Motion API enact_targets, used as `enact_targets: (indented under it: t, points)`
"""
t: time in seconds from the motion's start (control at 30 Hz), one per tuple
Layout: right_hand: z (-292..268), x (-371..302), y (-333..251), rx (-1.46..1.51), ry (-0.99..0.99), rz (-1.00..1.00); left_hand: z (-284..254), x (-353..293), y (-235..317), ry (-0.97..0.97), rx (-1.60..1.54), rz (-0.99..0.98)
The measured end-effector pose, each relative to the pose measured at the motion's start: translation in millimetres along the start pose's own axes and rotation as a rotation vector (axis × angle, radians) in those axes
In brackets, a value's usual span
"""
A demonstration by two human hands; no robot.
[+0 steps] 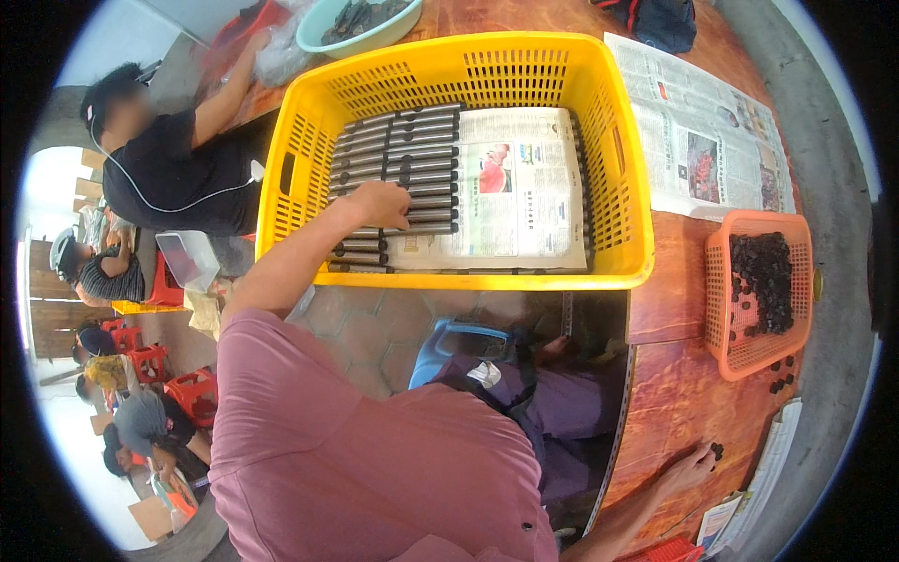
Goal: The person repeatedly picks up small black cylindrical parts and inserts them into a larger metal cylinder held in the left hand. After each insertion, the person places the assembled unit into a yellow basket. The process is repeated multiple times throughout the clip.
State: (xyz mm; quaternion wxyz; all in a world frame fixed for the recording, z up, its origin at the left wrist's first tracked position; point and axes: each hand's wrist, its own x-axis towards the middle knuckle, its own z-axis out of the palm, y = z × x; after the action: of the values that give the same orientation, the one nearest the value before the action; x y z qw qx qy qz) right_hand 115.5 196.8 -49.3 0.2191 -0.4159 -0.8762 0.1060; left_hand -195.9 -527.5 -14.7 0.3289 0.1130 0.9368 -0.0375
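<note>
Crate [524, 280], yellow plastic, slotted walls: in front of the person.
Rods [431, 152], grey metal with dark ends: inside the crate, laid side by side, mostly toward its left; more show along its right wall.
Newspaper [520, 220], one sheet: inside the crate, lying over part of the contents, right of the main row; printed with columns of characters, a pale green panel and a pink-red picture.
Left hand [375, 203]: over the rods, palm down, fingers bent with the tips at the rods; whether it pinches one cannot be told.
Right hand [691, 465]: low over the tabletop [679, 398], fingers together and extended, tips at a small cluster of black pieces [717, 451]; whether any is pinched cannot be told.
Basket [717, 300], orange, open mesh: on the tabletop, right of the crate, holding a heap of small dark discs [766, 281]; a few loose ones lie just outside its near corner.
Second newspaper [679, 122]: spread on the tabletop beside the crate; dense small print, several photographs, one mostly dark and red.
Bowl [312, 39], pale teal: beyond the crate, containing dark grey pieces.
Co-worker [178, 173], dark shirt: left of the crate, one arm stretched toward a clear plastic bag [284, 54].
Stool [433, 354], blue: below the crate.
</note>
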Motion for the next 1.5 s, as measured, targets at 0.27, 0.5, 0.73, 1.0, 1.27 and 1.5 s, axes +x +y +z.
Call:
enact_targets:
  t: [0.27, 0.5, 0.73, 1.0, 1.27, 1.5]
  points:
    - [-1.2, -1.3, -1.1, -0.004, -0.016, 0.007, 3.2, -2.2, 4.9, -0.047, -0.072, 0.004]
    - [-7.8, -5.9, -16.5, 0.060, -0.034, -0.008, -21.2, -9.3, 3.3, 0.090, -0.139, -0.058]
    - [-8.1, -9.2, -23.0, 0.164, -0.070, -0.060, -56.2, -45.5, 56.7, 0.503, -0.199, 0.142]
    - [-12.2, -15.5, -24.7, 0.101, -0.064, -0.163, -33.3, -82.7, 222.4, 0.906, -0.293, 0.947]
    - [-7.1, -20.5, -33.1, 0.166, 0.059, -0.213, 28.8, -86.2, 367.2, 0.665, -0.353, 1.315]
    - [-50.8, -53.4, -56.2, 0.322, -0.176, -0.124, 13.2, -49.0, 439.5, 0.717, -0.423, 1.229]
